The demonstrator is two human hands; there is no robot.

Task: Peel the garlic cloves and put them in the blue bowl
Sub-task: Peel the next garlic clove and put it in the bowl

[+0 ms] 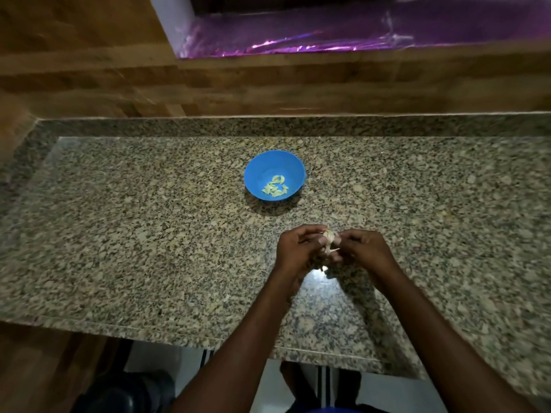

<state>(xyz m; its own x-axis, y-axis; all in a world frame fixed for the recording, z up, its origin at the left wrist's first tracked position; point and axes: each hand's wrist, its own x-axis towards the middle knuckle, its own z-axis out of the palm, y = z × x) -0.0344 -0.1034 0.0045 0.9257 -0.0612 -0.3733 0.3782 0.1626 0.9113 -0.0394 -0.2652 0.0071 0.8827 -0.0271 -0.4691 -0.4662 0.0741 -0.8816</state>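
A blue bowl (274, 162) stands on the granite counter, a little beyond my hands, and holds several pale peeled garlic cloves (275, 187). Between my two hands is a piece of garlic (329, 238) with whitish papery skin sticking out from it. My left hand (298, 248) grips it from the left with curled fingers. My right hand (362, 248) pinches it from the right. Both hands hover just above the counter, near its front edge. My fingers hide most of the garlic.
The speckled granite counter (149, 234) stretches wide to both sides of the bowl. A wooden wall (268, 84) rises behind it, with a purple-lit shiny ledge (328, 37) above. The counter's front edge (298, 350) runs under my forearms; floor and a dark object show below.
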